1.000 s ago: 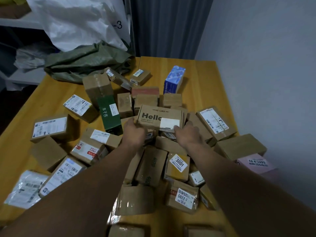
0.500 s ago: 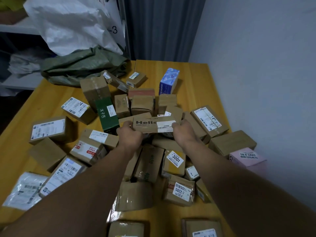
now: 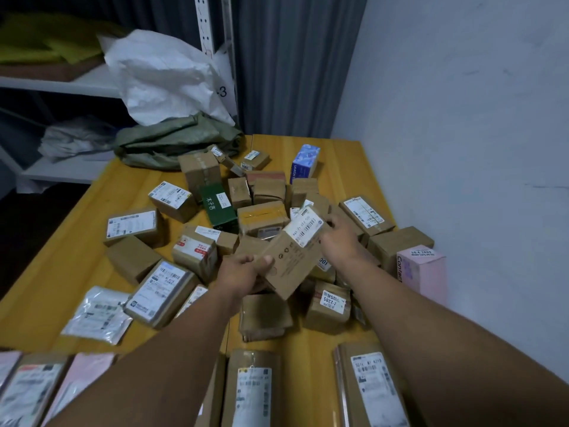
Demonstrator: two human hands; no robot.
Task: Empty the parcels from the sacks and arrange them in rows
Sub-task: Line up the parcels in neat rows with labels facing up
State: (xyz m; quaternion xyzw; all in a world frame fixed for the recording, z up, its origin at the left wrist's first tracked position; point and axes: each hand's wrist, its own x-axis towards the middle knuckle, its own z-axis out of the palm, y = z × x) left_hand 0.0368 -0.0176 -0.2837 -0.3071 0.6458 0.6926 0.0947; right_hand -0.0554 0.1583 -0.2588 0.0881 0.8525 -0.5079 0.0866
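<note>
- Head view, centre of frame: you hold one brown cardboard parcel (image 3: 291,257) with both hands above the pile, clear of the table. It is tilted, and its white barcode label sits at the upper-right end.
- Your left hand (image 3: 243,272) grips the parcel's lower-left end, thumb pressed on the top face and fingers curled underneath.
- Your right hand (image 3: 338,238) grips the upper-right end beside the label, fingers closed on the edge. Their tips are hidden behind the parcel.
- Yellow wooden table (image 3: 77,266): it carries a loose heap of brown cartons (image 3: 261,215) at mid-frame.
- Dark green box (image 3: 217,208): in the heap, left of centre, with white characters on top.
- Blue-and-white box (image 3: 304,163): upright at the far side of the heap.
- Pink box (image 3: 421,272): right edge of the heap, near the wall.
- White plastic mailer (image 3: 98,315): flat on the table, lower left.
- Labelled cartons (image 3: 252,389) lie side by side along the bottom edge of the frame.
- Green sack (image 3: 172,143): slumped on the table's far-left corner, with a white sack (image 3: 166,78) crumpled just behind it.
- Metal shelving (image 3: 61,84): upper left.
</note>
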